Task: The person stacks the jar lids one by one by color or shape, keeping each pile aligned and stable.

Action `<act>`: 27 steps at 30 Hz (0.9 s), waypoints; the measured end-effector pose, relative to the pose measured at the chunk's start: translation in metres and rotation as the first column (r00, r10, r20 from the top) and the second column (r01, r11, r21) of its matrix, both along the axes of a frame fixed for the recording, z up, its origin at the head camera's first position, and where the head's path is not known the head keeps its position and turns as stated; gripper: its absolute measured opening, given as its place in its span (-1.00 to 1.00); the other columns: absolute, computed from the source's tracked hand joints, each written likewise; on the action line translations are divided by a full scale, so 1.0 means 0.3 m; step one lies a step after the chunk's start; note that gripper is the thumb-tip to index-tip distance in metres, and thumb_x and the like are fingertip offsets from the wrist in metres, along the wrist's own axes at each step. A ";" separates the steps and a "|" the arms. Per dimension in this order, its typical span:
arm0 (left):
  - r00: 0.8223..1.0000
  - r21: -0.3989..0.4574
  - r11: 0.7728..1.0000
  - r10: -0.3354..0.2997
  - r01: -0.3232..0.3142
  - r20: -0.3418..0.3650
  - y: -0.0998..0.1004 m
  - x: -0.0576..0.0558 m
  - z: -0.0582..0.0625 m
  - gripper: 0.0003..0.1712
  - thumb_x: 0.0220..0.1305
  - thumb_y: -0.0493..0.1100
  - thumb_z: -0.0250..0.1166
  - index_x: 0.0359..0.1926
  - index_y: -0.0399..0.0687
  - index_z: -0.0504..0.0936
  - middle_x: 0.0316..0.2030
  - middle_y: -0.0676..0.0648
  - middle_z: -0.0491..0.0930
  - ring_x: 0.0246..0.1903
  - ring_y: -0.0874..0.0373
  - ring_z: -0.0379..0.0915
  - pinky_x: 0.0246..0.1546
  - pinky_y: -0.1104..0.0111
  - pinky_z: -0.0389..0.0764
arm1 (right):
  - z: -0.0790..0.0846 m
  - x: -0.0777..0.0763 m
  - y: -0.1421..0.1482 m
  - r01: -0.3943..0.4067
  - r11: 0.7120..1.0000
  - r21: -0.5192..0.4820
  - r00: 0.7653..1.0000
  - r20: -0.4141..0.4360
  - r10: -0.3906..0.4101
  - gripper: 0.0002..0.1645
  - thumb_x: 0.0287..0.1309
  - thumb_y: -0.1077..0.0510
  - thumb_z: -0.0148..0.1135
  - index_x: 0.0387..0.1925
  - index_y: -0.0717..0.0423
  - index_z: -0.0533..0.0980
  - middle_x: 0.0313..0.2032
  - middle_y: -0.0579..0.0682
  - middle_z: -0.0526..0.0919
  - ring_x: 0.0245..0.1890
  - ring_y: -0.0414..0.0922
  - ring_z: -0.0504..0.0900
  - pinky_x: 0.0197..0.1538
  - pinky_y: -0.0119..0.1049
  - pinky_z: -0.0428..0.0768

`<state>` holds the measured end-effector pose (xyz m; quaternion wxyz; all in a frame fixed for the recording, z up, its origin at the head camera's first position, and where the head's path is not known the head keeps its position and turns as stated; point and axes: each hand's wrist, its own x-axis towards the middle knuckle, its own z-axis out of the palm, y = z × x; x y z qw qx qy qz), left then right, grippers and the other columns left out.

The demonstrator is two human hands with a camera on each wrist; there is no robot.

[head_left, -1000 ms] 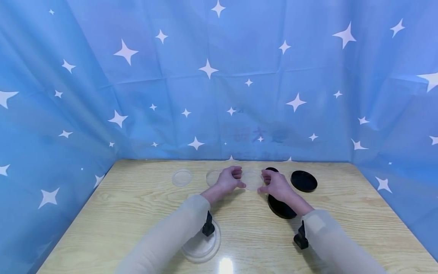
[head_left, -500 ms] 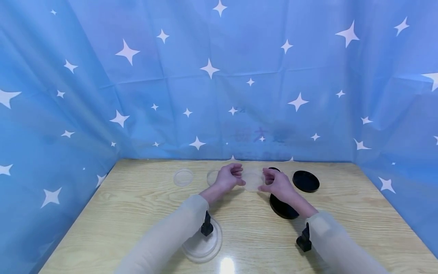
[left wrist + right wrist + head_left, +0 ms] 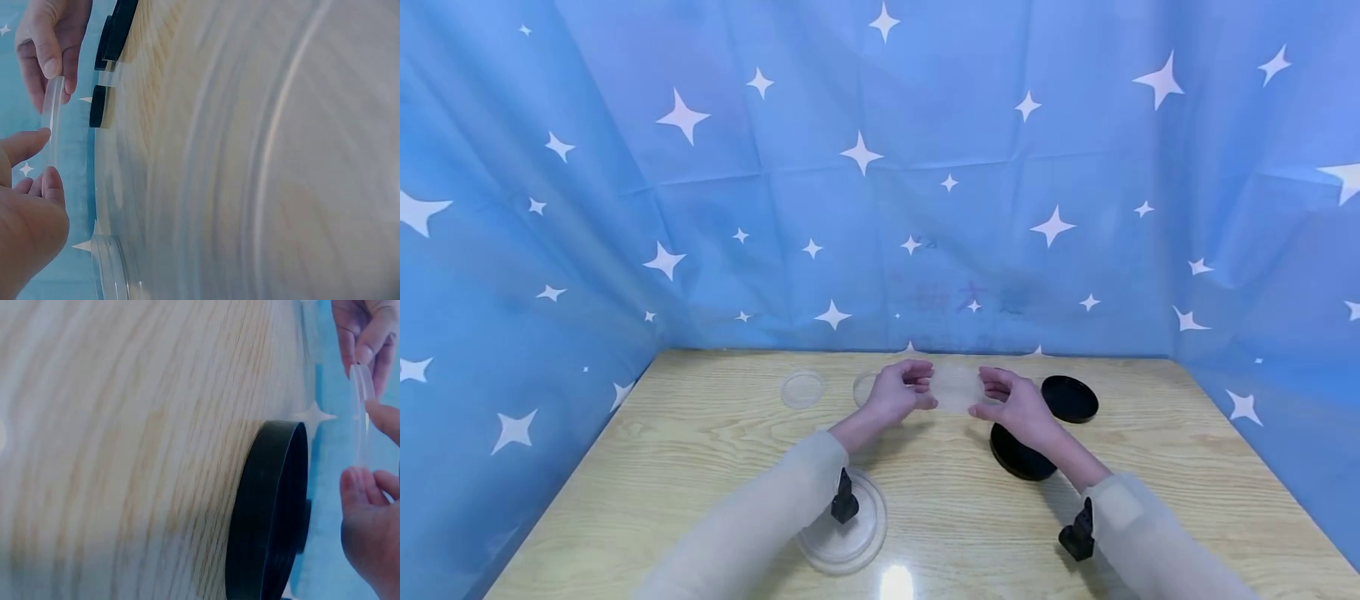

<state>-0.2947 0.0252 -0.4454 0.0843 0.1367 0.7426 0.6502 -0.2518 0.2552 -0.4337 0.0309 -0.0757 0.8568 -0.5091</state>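
Note:
A clear, shallow round lid (image 3: 957, 388) is held up between both hands near the back of the table. My left hand (image 3: 893, 393) pinches its left edge, the thumb on one face and fingers on the other. At the opposite edge, my right hand (image 3: 1017, 407) grips it the same way. The left wrist view shows this lid (image 3: 55, 115) edge-on, with both hands on its rim. A black round lid (image 3: 1019, 457) lies below the right hand and forearm, partly covered by them. Behind the left hand, another clear lid (image 3: 862, 387) is half hidden.
One clear lid (image 3: 802, 389) lies at the back left, and a black lid (image 3: 1070, 398) at the back right. Larger clear round lids (image 3: 867, 533) sit beneath the left forearm. A blue star-patterned curtain (image 3: 880, 208) stands behind the wooden table (image 3: 700, 467).
Both hands have raised the clear lid slightly, and its face has turned. The right forearm has shifted right and the left forearm a little left. The other lids stay put.

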 end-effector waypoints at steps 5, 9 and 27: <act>0.999 0.056 0.998 -0.040 0.041 -0.022 -0.035 0.014 0.002 -0.25 0.01 -0.57 0.46 0.29 -0.41 0.51 0.16 -0.36 0.58 0.09 -0.17 0.55 0.01 0.39 0.65 | 0.006 0.016 -0.015 -0.005 0.999 -0.050 1.000 0.007 0.005 -0.13 0.25 0.28 0.41 0.49 0.37 0.22 0.33 0.40 0.38 0.33 0.26 0.43 0.14 -0.28 0.63; 0.996 0.097 0.992 -0.085 0.086 -0.018 -0.072 0.025 0.004 -0.26 0.07 -0.53 0.45 0.32 -0.37 0.49 0.17 -0.36 0.55 0.16 -0.23 0.52 0.04 0.36 0.65 | 0.017 0.031 -0.033 -0.022 0.996 -0.087 1.000 -0.003 0.022 -0.11 0.23 0.29 0.43 0.48 0.37 0.23 0.34 0.41 0.37 0.33 0.28 0.42 0.12 -0.31 0.63; 0.992 0.197 0.974 -0.120 0.109 0.046 -0.218 0.107 0.082 -0.34 0.11 -0.52 0.44 0.28 -0.39 0.53 -0.02 -0.23 0.68 0.04 0.03 0.63 0.02 0.25 0.69 | 0.071 0.087 -0.144 -0.065 0.958 -0.278 0.998 -0.003 0.067 -0.14 0.16 0.35 0.47 0.44 0.38 0.30 0.32 0.34 0.40 0.30 0.14 0.44 0.18 -0.43 0.57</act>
